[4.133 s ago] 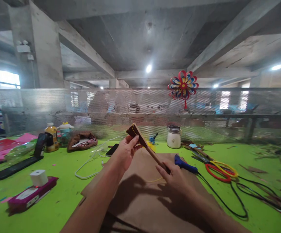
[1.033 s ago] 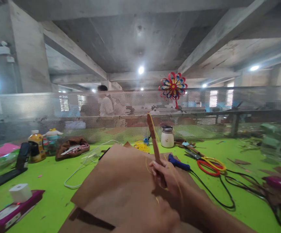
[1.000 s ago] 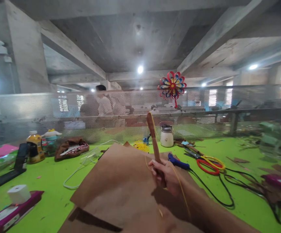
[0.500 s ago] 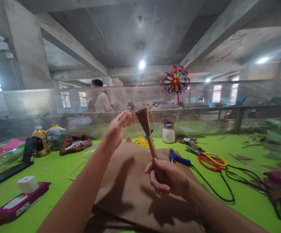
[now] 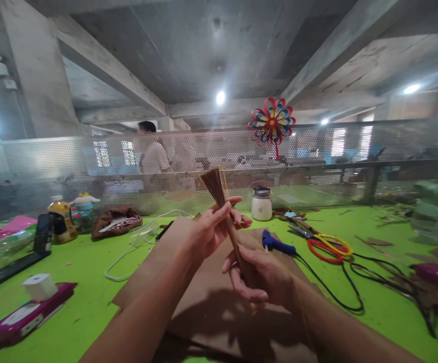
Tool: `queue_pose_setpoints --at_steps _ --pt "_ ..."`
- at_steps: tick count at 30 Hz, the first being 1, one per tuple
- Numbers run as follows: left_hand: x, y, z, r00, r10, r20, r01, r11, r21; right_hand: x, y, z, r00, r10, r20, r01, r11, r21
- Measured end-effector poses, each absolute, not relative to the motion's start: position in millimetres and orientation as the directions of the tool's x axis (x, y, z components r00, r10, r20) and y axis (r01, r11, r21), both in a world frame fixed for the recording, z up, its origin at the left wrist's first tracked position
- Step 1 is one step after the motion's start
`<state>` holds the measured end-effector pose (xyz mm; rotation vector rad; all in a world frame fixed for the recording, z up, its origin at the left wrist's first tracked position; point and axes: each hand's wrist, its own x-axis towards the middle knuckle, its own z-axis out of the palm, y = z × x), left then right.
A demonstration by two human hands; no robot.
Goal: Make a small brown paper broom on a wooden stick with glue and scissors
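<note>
Item: one slim brown pleated paper bundle (image 5: pixel 213 184), stem below, flared top above, tilted with the top toward far left; held up over the middle of the scene.

Grip, left hand (image 5: pixel 214 229): thumb and fingers closed about the bundle's neck, some fingertips extended past it to the right. Grip, right hand (image 5: pixel 259 275): curled around the lower stem, fingers loosely bent. A thin yellow thread (image 5: pixel 224 179) shows beside the flared top.

Beneath: large brown paper sheet (image 5: pixel 211 287), partly shaded by the hands, its left edge slanting across the green table (image 5: pixel 90 259). Open green surface shows left of that edge, between a looped white cable (image 5: pixel 118 276) and a purple power strip (image 5: pixel 33 310) bearing a white cube charger (image 5: pixel 40 287).

Nearest obstacle, right: blue glue gun (image 5: pixel 279 244) lying at the sheet's right edge, black cord trailing nearer. Further right: scissors with red and yellow handles (image 5: pixel 328 247). Far: white lidded jar (image 5: pixel 262 205), upright. Far left: brown cloth pouch with checked lining (image 5: pixel 116 223); yellow-labelled bottle (image 5: pixel 63 223). Far boundary: perforated metal screen (image 5: pixel 71 166).

Change from half a second ago: left hand, then raised apart to the left of the bundle, now on its neck; right hand's hold retained.
</note>
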<state>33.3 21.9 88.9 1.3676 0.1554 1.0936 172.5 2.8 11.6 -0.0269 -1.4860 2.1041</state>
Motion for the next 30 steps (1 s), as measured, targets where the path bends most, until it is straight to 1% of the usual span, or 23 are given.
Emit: queue_pose_setpoints --at_steps 4,7,10,13,16,18,20,22,24,25,27,28,30 --pt "31 11 77 0.529 0.728 0.436 -0.516 -0.132 0.846 172 3 12 -0.836 0.451 0.312 -0.448 -0.233 -0.863" --pt "30 3 72 0.531 0.746 0.403 -0.511 -0.098 0.854 173 5 10 -0.841 0.452 0.295 -0.435 -0.244 -0.866" --pt "31 -3 68 0.526 0.755 0.391 -0.503 -0.094 0.859 174 9 6 -0.862 0.433 0.262 -0.401 -0.269 -0.876" --pt "33 -5 62 0.518 0.779 0.353 -0.456 -0.098 0.885 174 15 0 -0.891 0.400 0.213 -0.344 -0.291 -0.893" --pt "36 -4 56 0.493 0.809 0.320 -0.431 -0.092 0.898 171 18 -5 -0.885 0.432 0.173 -0.308 -0.266 -0.913" --pt "36 -1 55 0.453 0.822 0.346 -0.478 -0.104 0.872 170 17 -6 -0.854 0.497 0.155 -0.288 -0.203 -0.936" --pt "33 6 55 0.371 0.835 0.405 -0.560 -0.147 0.816 172 16 -3 -0.807 0.573 0.142 -0.230 -0.084 -0.970" --pt "26 15 56 0.267 0.854 0.447 -0.624 -0.200 0.755 179 16 3 -0.746 0.652 0.139 -0.107 0.089 -0.990" --pt "18 25 55 0.196 0.880 0.433 -0.653 -0.212 0.727 189 18 11 -0.666 0.726 0.171 0.040 0.264 -0.964" --pt "14 28 55 0.168 0.893 0.418 -0.663 -0.211 0.718 195 20 16 -0.620 0.756 0.211 0.088 0.334 -0.938" --pt "8 33 52 0.125 0.914 0.387 -0.671 -0.210 0.711 205 23 24 -0.511 0.795 0.328 0.080 0.424 -0.902" --pt "7 33 52 0.116 0.918 0.379 -0.672 -0.209 0.711 207 24 28 -0.446 0.809 0.384 0.037 0.445 -0.895" --pt "10 30 50 0.122 0.918 0.377 -0.664 -0.207 0.719 207 23 33 -0.342 0.828 0.444 -0.055 0.454 -0.889"
